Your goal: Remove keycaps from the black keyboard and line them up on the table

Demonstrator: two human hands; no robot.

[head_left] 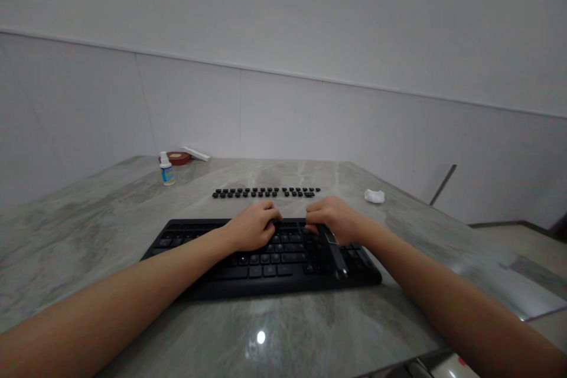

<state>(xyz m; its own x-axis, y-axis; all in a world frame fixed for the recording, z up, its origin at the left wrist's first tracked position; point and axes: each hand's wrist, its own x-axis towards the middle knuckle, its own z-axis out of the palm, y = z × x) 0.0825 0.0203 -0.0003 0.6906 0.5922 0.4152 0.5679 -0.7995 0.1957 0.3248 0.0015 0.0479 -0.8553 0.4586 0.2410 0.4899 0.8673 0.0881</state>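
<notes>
A black keyboard lies flat on the grey marbled table. Over its upper middle rows, my left hand has bent fingers drawn in toward the thumb; whatever the fingertips grip is too small or hidden to name. My right hand is closed around a slim black tool above the keyboard's right part. One end of the tool points toward me and has a shiny tip; its far end is hidden by the fingers. Behind the keyboard, loose black keycaps stand in two neat rows.
At the back left stand a white spray bottle with a blue label, a red-brown box and a white strip. A crumpled white tissue lies to the right. The marbled table reaches back to a pale wall.
</notes>
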